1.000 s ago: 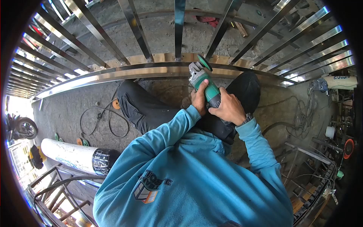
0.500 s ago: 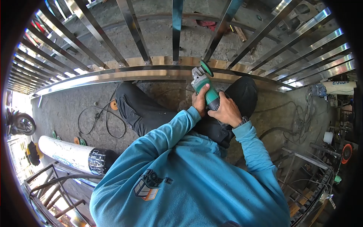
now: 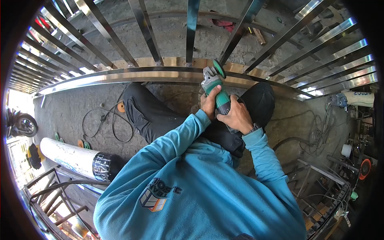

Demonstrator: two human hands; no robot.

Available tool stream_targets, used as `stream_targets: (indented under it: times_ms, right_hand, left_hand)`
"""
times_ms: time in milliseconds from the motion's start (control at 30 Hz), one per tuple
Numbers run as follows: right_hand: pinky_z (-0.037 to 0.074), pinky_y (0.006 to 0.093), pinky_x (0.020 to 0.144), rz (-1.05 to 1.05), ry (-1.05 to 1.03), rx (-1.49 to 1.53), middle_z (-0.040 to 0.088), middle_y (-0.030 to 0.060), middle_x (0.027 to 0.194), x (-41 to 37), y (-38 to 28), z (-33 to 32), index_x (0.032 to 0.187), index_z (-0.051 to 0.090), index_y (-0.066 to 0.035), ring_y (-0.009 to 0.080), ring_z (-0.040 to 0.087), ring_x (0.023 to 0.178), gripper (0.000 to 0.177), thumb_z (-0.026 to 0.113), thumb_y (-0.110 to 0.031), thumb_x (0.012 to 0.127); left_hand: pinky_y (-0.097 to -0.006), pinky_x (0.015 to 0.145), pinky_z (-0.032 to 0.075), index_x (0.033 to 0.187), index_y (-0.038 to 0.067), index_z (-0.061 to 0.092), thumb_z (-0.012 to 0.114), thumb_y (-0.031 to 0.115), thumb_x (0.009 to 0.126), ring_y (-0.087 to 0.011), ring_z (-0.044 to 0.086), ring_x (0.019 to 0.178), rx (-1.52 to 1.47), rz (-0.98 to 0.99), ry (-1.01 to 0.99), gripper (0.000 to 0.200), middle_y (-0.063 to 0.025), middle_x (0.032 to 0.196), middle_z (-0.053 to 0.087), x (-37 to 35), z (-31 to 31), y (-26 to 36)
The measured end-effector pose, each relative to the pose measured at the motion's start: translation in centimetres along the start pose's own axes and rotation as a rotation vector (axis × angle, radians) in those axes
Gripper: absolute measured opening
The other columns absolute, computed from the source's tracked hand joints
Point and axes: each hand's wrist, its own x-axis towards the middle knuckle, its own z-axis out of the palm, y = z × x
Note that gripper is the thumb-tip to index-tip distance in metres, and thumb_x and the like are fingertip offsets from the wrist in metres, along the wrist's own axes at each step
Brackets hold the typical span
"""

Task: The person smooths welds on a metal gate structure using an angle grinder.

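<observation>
Both hands grip a green angle grinder [image 3: 223, 99] above my folded legs. My left hand [image 3: 209, 102] is closed round its body near the grey metal gear head, thumb laid along the top. Farther back, my right hand [image 3: 237, 116] wraps the dark rear part of the grinder. A green disc [image 3: 219, 69] on the head is tilted and overlaps the bottom rail [image 3: 168, 75] of a shiny metal railing. Upright square metal bars [image 3: 192, 32] rise from that rail, fanning out ahead of me.
A white gas cylinder [image 3: 70, 157] lies at the left, with several small discs [image 3: 83, 144] beside it. A black cable [image 3: 105, 117] loops over the concrete floor. Metal frames stand low on both sides. Another cylinder [image 3: 360, 98] lies at the far right.
The grinder and both hands have shifted very slightly, with the disc a little nearer the rail's far side. My head view has moved a little. The grip stays the same.
</observation>
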Motion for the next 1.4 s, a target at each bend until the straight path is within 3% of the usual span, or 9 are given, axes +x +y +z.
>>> stream_targets:
  times_ms: [333,433,533,1000,1100,1400]
  right_hand:
    - [0.056,0.0532,0.080,0.033,-0.006,0.060,0.068,0.0307,0.096,0.7,-1.1,0.9,0.117,0.047,0.003,0.0476,0.069,0.089,0.069,0.079,-0.036,0.070]
    - [0.056,0.0533,0.081,0.051,0.010,0.078,0.068,0.0315,0.097,1.0,-1.9,2.0,0.117,0.046,0.003,0.0480,0.068,0.091,0.070,0.080,-0.037,0.070]
    - [0.056,0.0511,0.079,0.077,0.056,0.163,0.066,0.0344,0.098,1.0,-3.1,2.7,0.116,0.046,0.010,0.0487,0.069,0.090,0.078,0.083,-0.040,0.069]
    - [0.055,0.0517,0.083,0.146,0.119,0.276,0.066,0.0353,0.102,3.3,-6.2,4.8,0.111,0.046,0.010,0.0483,0.068,0.096,0.077,0.084,-0.044,0.071]
    - [0.055,0.0498,0.083,0.138,0.159,0.291,0.067,0.0343,0.102,3.7,-6.2,5.1,0.110,0.048,0.010,0.0467,0.069,0.096,0.077,0.085,-0.045,0.071]
    - [0.053,0.0474,0.083,0.109,0.181,0.286,0.067,0.0311,0.101,3.0,-6.1,4.6,0.111,0.051,0.011,0.0430,0.069,0.096,0.077,0.087,-0.044,0.069]
  left_hand:
    - [-0.0378,0.077,0.056,0.117,-0.004,0.062,0.078,0.040,0.082,-0.0218,0.065,0.085,0.061,0.008,-0.007,0.060,-0.0119,0.100,0.065,0.4,-0.6,1.8]
    - [-0.0375,0.074,0.056,0.117,-0.006,0.061,0.079,0.041,0.080,-0.0219,0.065,0.083,0.091,-0.027,-0.013,0.063,-0.0128,0.100,0.064,1.2,-1.6,2.8]
    - [-0.0369,0.075,0.057,0.118,-0.008,0.060,0.081,0.044,0.076,-0.0230,0.066,0.083,0.200,-0.050,-0.047,0.070,-0.0141,0.101,0.065,1.7,-2.4,4.0]
    - [-0.0370,0.077,0.057,0.119,-0.017,0.058,0.085,0.050,0.069,-0.0271,0.068,0.088,0.414,-0.075,-0.099,0.087,-0.0206,0.103,0.066,4.9,-3.8,7.9]
    - [-0.0361,0.077,0.057,0.120,-0.008,0.062,0.082,0.053,0.073,-0.0244,0.067,0.085,0.443,-0.080,-0.130,0.080,-0.0163,0.100,0.067,5.7,-4.0,8.0]
    - [-0.0364,0.079,0.056,0.118,-0.008,0.063,0.082,0.053,0.073,-0.0241,0.068,0.087,0.467,-0.069,-0.100,0.078,-0.0161,0.101,0.068,3.1,-3.1,8.8]
